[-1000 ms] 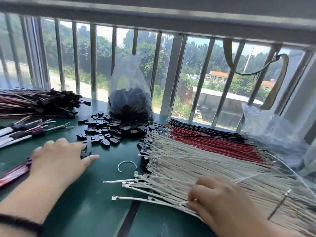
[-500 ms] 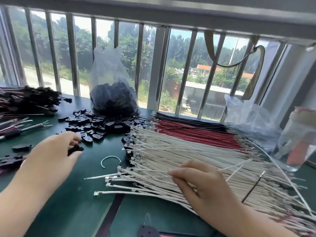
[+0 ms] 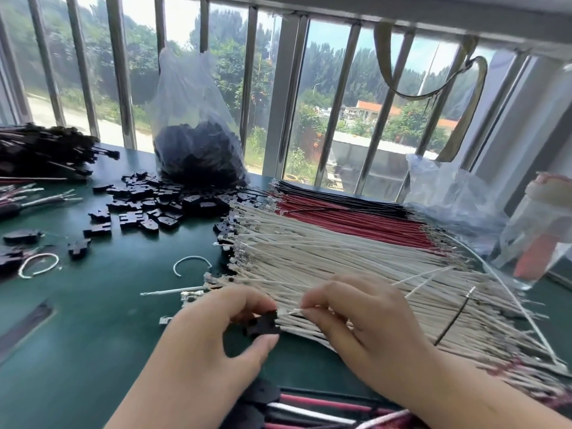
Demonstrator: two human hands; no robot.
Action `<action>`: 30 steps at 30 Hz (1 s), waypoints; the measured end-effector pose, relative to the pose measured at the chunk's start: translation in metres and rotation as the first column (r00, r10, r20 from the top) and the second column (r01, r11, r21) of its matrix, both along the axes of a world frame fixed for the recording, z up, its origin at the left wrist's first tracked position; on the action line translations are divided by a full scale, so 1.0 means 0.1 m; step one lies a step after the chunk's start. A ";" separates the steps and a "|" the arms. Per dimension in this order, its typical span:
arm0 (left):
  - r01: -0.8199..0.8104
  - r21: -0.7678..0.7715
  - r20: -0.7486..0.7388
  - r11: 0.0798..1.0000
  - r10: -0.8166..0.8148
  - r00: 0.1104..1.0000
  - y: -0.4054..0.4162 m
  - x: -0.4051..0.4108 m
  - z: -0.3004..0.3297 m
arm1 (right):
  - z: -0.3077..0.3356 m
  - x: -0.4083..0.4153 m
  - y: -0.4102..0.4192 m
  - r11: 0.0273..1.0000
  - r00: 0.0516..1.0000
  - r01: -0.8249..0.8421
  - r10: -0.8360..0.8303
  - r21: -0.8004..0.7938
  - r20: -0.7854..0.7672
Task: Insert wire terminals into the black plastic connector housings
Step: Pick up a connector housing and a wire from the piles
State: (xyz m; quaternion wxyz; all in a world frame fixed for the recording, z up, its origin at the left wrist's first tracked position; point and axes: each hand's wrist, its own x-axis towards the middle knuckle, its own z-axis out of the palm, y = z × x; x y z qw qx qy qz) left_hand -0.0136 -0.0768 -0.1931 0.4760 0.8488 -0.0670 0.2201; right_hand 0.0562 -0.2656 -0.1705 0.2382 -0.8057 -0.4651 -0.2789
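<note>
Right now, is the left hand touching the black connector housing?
Touching. The head view shows the left hand pinching the black connector housing between thumb and fingers, no gap visible.

Table top (image 3: 102, 320): dark green, plain. Connector housing (image 3: 262, 324) held between the hands: black. Loose housings (image 3: 148, 209) scattered on the table: black. Clear plastic bag (image 3: 198, 128): translucent grey-white, its contents black. Wire stack: broad band of white wires (image 3: 356, 264), narrower band of red wires (image 3: 356, 219) behind it, thin band of black wires (image 3: 340, 195) at the far edge. Curved wire scraps (image 3: 192, 263): white. Window bars (image 3: 286, 97): silver-grey metal. Bottle (image 3: 535, 243) at right: clear, with an orange-red patch.
</note>
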 end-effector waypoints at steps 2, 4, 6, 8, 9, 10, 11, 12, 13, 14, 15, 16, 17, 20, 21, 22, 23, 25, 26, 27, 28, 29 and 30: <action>0.022 -0.085 -0.021 0.996 -0.024 0.999 0.02 0.02 -0.03 | 0.00 0.00 0.00 1.000 1.000 0.000 -0.001 -0.022 -0.010; 0.032 -0.121 0.009 0.992 -0.031 0.999 0.04 0.03 -0.06 | -0.01 0.01 0.00 0.999 1.000 0.001 -0.002 -0.039 -0.019; 0.059 -0.171 0.051 0.984 -0.051 0.997 0.05 0.03 -0.07 | -0.01 0.01 0.00 0.999 1.000 -0.007 0.006 -0.040 -0.021; 0.077 -0.205 0.063 0.976 -0.065 0.996 0.05 0.02 -0.05 | -0.01 0.01 0.00 0.999 0.999 -0.018 0.017 -0.035 -0.028; 0.087 -0.211 0.069 0.974 -0.074 0.995 0.04 0.01 -0.03 | -0.01 0.00 0.00 0.999 0.999 -0.020 0.019 -0.034 -0.032; 0.099 -0.215 0.077 0.972 -0.084 0.993 0.03 0.00 0.00 | -0.01 0.00 0.01 0.999 0.999 -0.021 0.020 -0.034 -0.036; 0.110 -0.224 0.081 0.968 -0.094 0.992 0.03 -0.01 0.02 | -0.01 0.00 0.01 0.999 0.999 -0.023 0.022 -0.034 -0.040; 0.126 -0.235 0.084 0.964 -0.109 0.990 0.02 -0.03 0.04 | -0.01 -0.01 0.02 0.999 0.999 -0.027 0.026 -0.032 -0.044; 0.140 -0.247 0.082 0.959 -0.123 0.989 0.01 -0.04 0.06 | -0.01 -0.02 0.02 0.999 0.998 -0.032 0.030 -0.028 -0.048; 0.147 -0.257 0.075 0.955 -0.132 0.988 0.00 -0.05 0.07 | -0.01 -0.03 0.03 0.999 0.998 -0.037 0.036 -0.022 -0.054; 0.139 -0.272 0.061 0.952 -0.127 0.990 -0.01 -0.05 0.08 | -0.02 -0.03 0.03 0.999 0.997 -0.042 0.041 -0.018 -0.061; 0.117 -0.307 0.045 0.945 -0.108 0.993 -0.02 -0.05 0.07 | -0.02 -0.04 0.03 0.999 0.997 -0.047 0.046 -0.016 -0.067; 0.081 -0.339 0.027 0.937 -0.076 0.997 -0.03 -0.05 0.06 | -0.02 -0.04 0.03 0.999 0.996 -0.049 0.048 -0.015 -0.072; -0.041 -0.272 0.036 0.962 0.053 0.998 -0.01 -0.05 0.07 | -0.01 -0.03 0.01 0.999 0.995 -0.040 0.042 0.031 -0.085; -0.067 -0.229 0.036 0.971 0.077 0.996 0.00 -0.05 0.07 | 0.00 -0.03 0.00 0.998 0.995 -0.037 0.042 0.056 -0.085; -0.086 -0.179 0.038 0.980 0.094 0.995 0.00 -0.04 0.07 | 0.00 -0.03 0.00 0.996 0.996 -0.039 0.045 0.075 -0.083; -0.104 -0.119 0.050 0.988 0.110 0.993 0.00 -0.04 0.06 | 0.01 -0.03 -0.01 0.995 0.996 -0.046 0.052 0.084 -0.076; -0.154 0.000 0.080 0.988 0.154 0.985 -0.04 -0.02 0.05 | 0.02 -0.04 -0.02 0.996 0.996 -0.060 0.064 0.070 -0.056; -0.167 0.026 0.085 0.986 0.165 0.983 -0.05 -0.02 0.05 | 0.02 -0.04 -0.02 0.996 0.997 -0.063 0.065 0.055 -0.046; -0.165 0.032 0.080 0.986 0.162 0.984 -0.06 -0.02 0.06 | 0.02 -0.05 -0.02 0.997 0.997 -0.062 0.063 0.042 -0.038; -0.152 0.030 0.069 0.988 0.149 0.986 -0.07 -0.02 0.07 | 0.02 -0.05 -0.02 0.998 0.998 -0.058 0.059 0.032 -0.034; -0.137 0.021 0.054 0.990 0.136 0.989 -0.07 -0.03 0.08 | 0.02 -0.05 -0.02 0.998 0.998 -0.054 0.054 0.026 -0.034; -0.122 0.003 0.044 0.993 0.122 0.992 -0.07 -0.03 0.09 | 0.01 -0.05 -0.02 0.998 0.998 -0.051 0.052 0.024 -0.036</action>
